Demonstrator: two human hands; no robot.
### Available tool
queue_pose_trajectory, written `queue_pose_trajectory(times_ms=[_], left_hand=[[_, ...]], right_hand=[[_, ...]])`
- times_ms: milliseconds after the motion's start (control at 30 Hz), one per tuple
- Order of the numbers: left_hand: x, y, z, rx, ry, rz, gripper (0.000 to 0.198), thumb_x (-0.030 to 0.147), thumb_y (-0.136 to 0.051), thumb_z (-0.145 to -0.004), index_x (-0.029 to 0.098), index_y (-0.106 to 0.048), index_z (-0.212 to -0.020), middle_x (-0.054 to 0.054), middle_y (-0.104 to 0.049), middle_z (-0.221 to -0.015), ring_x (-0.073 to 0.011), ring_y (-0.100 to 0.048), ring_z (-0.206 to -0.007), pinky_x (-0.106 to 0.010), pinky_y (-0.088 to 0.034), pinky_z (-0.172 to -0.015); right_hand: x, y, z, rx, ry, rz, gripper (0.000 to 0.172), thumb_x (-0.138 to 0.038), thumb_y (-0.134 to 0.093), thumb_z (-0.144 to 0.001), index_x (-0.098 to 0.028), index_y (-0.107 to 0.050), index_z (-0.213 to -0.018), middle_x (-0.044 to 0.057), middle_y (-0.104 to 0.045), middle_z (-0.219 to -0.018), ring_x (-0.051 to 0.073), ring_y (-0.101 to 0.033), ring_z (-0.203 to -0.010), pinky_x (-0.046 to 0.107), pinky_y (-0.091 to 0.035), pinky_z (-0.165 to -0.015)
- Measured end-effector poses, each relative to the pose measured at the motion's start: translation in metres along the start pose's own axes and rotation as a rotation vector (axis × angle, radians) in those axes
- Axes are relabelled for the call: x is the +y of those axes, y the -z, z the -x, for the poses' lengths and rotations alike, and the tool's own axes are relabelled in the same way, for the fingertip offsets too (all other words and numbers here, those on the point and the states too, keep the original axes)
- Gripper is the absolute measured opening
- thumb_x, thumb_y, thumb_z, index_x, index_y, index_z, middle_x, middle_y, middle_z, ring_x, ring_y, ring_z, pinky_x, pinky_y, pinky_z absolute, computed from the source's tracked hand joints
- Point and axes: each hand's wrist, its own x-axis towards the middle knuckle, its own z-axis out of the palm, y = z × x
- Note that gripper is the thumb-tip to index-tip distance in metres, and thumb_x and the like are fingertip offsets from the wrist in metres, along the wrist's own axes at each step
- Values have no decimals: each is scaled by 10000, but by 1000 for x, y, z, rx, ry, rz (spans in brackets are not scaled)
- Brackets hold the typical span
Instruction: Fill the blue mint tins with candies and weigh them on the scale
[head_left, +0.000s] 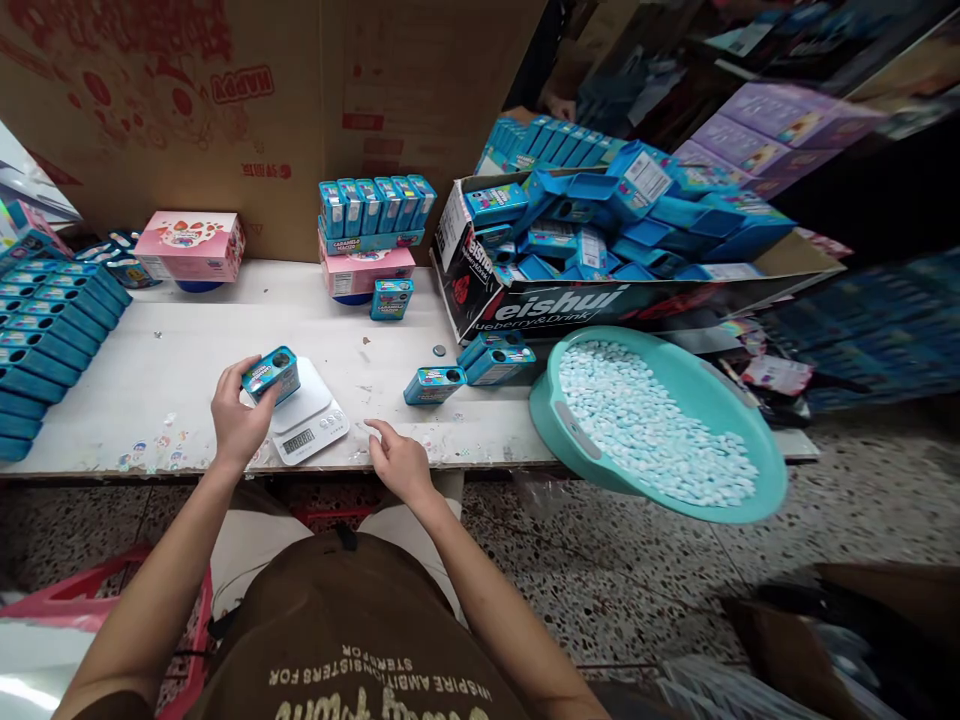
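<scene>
My left hand (pixel 238 420) grips a blue rectangular tin (pixel 271 374), which tilts at the back edge of a white digital kitchen scale (pixel 305 417). The scale stands near the front edge of a white worktable (pixel 180 400). My right hand (pixel 401 462) rests on the table's front edge with its fingers loosely apart, holding nothing. Nearest to it, a little farther back, lie a blue tin (pixel 434 385) on its side and a pair of blue tins (pixel 496 358).
A teal basin (pixel 656 425) of pale blue candies tilts at the table's right end. Behind it, a cardboard box (pixel 540 300) overflows with blue tins. Rows of blue tins (pixel 45 345) cover the left side, and pink boxes (pixel 191 245) stand at the back.
</scene>
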Motion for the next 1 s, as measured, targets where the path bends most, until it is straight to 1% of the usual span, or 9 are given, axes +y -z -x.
queue_pose_trajectory(times_ms=[167, 267, 567, 700, 800, 867, 900, 967, 1000], left_hand=[[-6, -7, -1, -2, 45, 26, 390, 281, -672, -725, 198, -588, -1097, -59, -609, -1056, -179, -572, -988, -296, -466, -843], [-7, -8, -2, -2, 61, 32, 389, 285, -671, -726, 194, -590, -1096, -61, -608, -1057, -179, -571, -987, -292, -463, -839], [4, 2, -8, 33, -3, 20, 397, 279, -675, -730, 197, -583, -1108, -55, -603, -1058, -176, -568, -988, -296, -460, -845], [7, 3, -10, 35, -8, 33, 402, 271, -674, -729, 196, -581, -1113, -54, -601, -1066, -175, -568, -995, -300, -460, -858], [8, 3, -10, 34, -15, 39, 401, 267, -676, -727, 195, -582, -1111, -56, -602, -1068, -177, -568, -1000, -302, -461, -860], [9, 3, -11, 36, -16, 38, 399, 266, -678, -727, 193, -583, -1107, -56, -604, -1066, -177, -569, -998, -301, -462, -857], [9, 3, -11, 37, -18, 34, 397, 267, -679, -726, 192, -584, -1104, -55, -605, -1062, -178, -570, -995, -301, -463, -856], [9, 3, -11, 37, -25, 18, 397, 271, -683, -723, 189, -587, -1099, -55, -607, -1052, -178, -573, -984, -299, -466, -848], [9, 3, -12, 36, -30, 9, 398, 274, -685, -722, 187, -588, -1097, -55, -607, -1046, -178, -574, -976, -299, -467, -843]], right_hand=[[2, -1, 2, 30, 2, -41, 361, -290, -376, -882, -258, -590, -1171, -20, -626, -605, 156, -572, -587, 239, -296, -562], [5, -2, 3, 62, 9, -71, 357, -286, -378, -881, -250, -596, -1162, -21, -613, -591, 155, -560, -563, 243, -298, -559], [6, 0, 4, 81, -1, -100, 360, -275, -381, -874, -240, -606, -1154, -12, -607, -596, 159, -551, -559, 244, -305, -560], [7, -2, 4, 72, -5, -106, 355, -279, -382, -879, -236, -610, -1147, -16, -602, -586, 156, -553, -556, 243, -308, -556], [7, -1, 3, 62, 3, -109, 332, -283, -399, -875, -227, -634, -1104, -18, -598, -569, 149, -548, -540, 244, -312, -549], [2, 8, 3, 66, 38, -119, 306, -284, -422, -869, -214, -655, -1056, -19, -590, -547, 140, -539, -517, 243, -323, -540], [-3, 18, 4, 80, 83, -130, 294, -276, -431, -866, -208, -661, -1035, -20, -591, -542, 134, -532, -504, 243, -331, -535], [-19, 46, 11, 139, 259, -169, 271, -243, -439, -860, -204, -663, -1007, -19, -610, -564, 118, -525, -488, 241, -359, -530], [-29, 65, 17, 181, 390, -194, 262, -222, -440, -855, -210, -660, -998, -20, -626, -589, 110, -524, -485, 240, -373, -525]])
